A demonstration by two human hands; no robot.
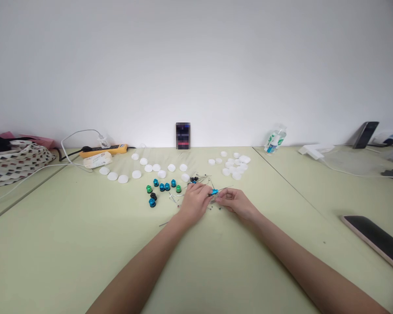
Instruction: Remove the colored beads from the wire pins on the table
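A small blue metallic cap-like part point(214, 192) is gripped on its side in the fingers of my left hand point(195, 201). Just to its right, my right hand point(237, 203) has its thumb and index finger closed in a pinch beside the blue part. What sits between those fingertips is too small to make out. A thin metal rod point(227, 188) shows above the right fingers. Under and around the hands lie thin metal rods point(173, 197) and tiny loose pieces. Left of my left hand stand several similar caps, blue point(152, 202), green point(149, 189) and black point(153, 196).
Clear tubes with white ends point(123, 179) lie at the back left, and white round caps point(236, 175) at the back right. A phone point(183, 136) leans on the wall. A bottle point(275, 140), a yellow power strip point(118, 149) and a dark phone-like slab point(376, 240) surround the work area.
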